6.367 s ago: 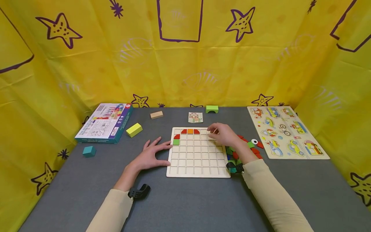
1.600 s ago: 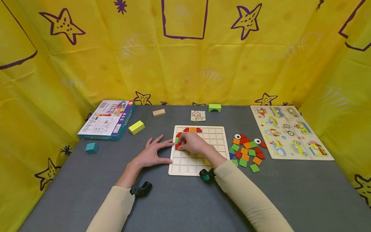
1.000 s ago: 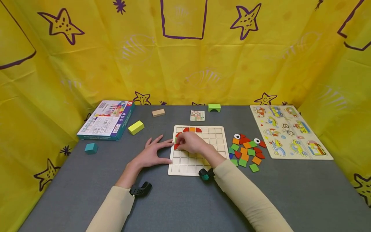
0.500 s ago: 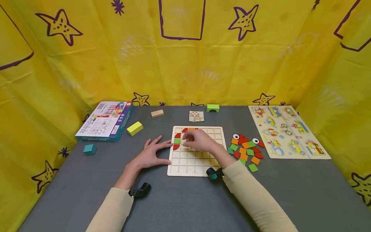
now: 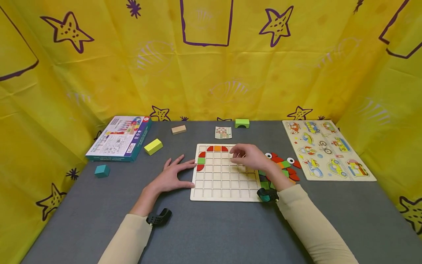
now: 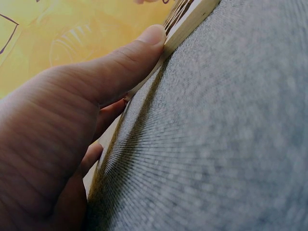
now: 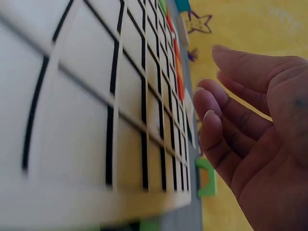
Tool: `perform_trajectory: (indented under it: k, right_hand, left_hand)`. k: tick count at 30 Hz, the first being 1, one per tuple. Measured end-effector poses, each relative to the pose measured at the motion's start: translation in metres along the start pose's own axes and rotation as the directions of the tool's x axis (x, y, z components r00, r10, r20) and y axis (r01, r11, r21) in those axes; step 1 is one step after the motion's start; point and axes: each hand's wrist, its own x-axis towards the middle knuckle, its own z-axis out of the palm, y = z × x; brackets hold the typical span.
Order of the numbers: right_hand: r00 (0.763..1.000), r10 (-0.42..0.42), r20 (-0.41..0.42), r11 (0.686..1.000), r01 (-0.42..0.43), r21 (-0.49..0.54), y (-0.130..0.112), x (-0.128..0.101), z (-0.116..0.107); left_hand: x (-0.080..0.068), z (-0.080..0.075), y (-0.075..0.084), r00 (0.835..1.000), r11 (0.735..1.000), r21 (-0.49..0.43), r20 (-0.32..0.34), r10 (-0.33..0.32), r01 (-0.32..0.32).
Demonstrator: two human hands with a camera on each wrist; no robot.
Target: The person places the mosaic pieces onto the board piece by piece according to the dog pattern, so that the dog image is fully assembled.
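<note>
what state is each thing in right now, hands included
Grid board: flat, partly filled, six set pieces showing
Left hand: spread, touching the grid board's edge
Right hand: loosely curled over the grid board, apparently empty
Loose pieces: scattered, partly hidden
Box: lying flat, looks closed
Card: flat, picture up
Green arch block: upright, opening down

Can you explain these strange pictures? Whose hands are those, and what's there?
Those are a person's bare left hand and right hand. The wide picture comes from a camera on the head, the close-ups from one on each wrist. On the dark grey table lie a pale wooden grid board, a yellow block, a flat white and teal box, and flat red, orange and green pieces, some set in the grid. The left hand touches the board's edge; the right hovers above, holding nothing I can see.
</note>
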Motion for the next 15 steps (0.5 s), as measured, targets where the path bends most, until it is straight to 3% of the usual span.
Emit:
perform_trajectory:
  k: [15]
  right_hand:
    - [0.994, 0.054, -0.094, 0.997, -0.060, -0.057, 0.048, -0.038, -0.048]
  left_hand:
    - [0.000, -0.001, 0.002, 1.000, 1.000, 0.002, 0.005, -0.011, 0.011]
